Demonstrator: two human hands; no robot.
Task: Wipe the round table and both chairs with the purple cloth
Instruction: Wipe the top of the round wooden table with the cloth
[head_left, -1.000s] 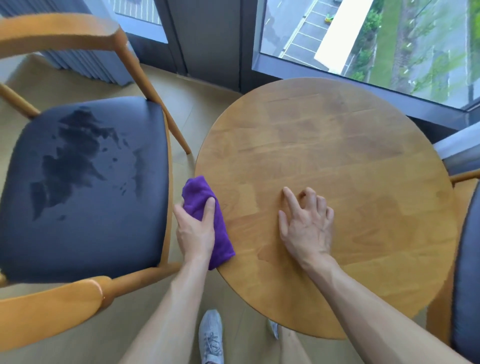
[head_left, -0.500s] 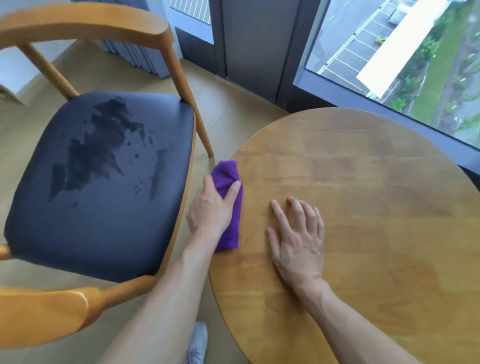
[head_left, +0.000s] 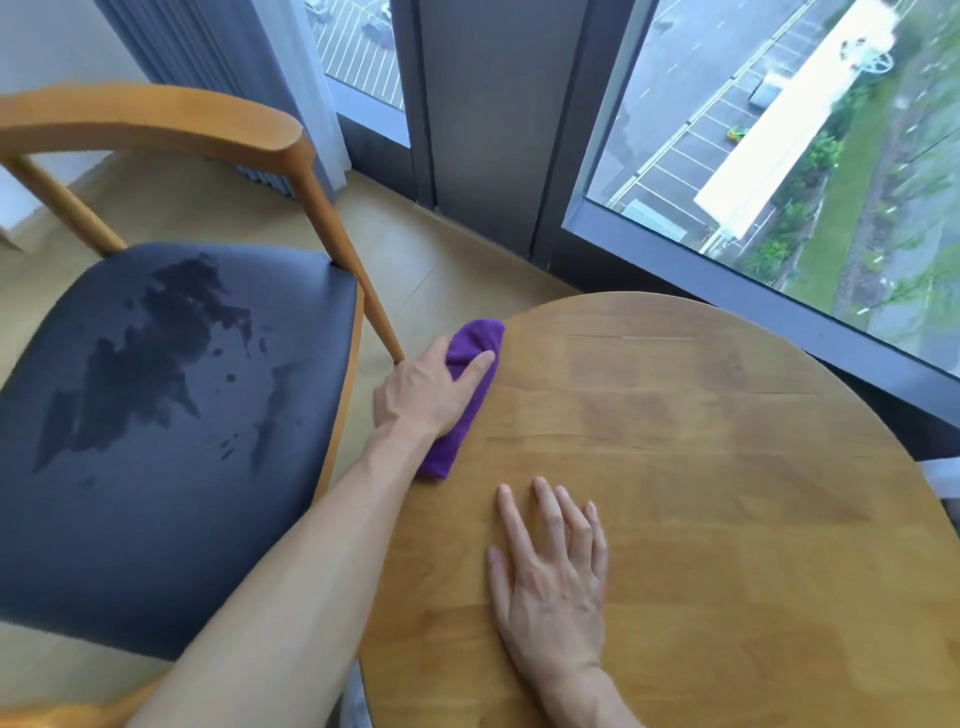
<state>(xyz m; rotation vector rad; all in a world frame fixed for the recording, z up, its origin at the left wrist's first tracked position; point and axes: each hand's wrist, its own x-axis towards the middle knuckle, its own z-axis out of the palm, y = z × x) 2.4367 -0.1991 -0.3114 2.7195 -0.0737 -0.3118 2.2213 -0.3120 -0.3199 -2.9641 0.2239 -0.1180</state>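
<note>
The folded purple cloth (head_left: 475, 340) lies over the left rim of the round wooden table (head_left: 701, 467). My left hand (head_left: 421, 392) grips the cloth at that rim, thumb on top, the other fingers hidden over the edge. Flat on the tabletop nearer me rests my right hand (head_left: 550, 577), fingers straight and spread. To the left stands one chair with a dark padded seat (head_left: 156, 441) carrying wet patches, and a curved wooden backrest (head_left: 156, 122). No second chair is in view.
A chair leg (head_left: 363, 296) slants down close to my left hand. Behind the table a dark window frame (head_left: 483, 130) and floor-length glass run along the wall. A grey curtain (head_left: 208, 62) hangs at the back left. Wooden floor shows between chair and table.
My left hand has slid the cloth along the table's left rim, away from me. My right hand stays flat on the tabletop. The view has turned left, losing the right-hand chair.
</note>
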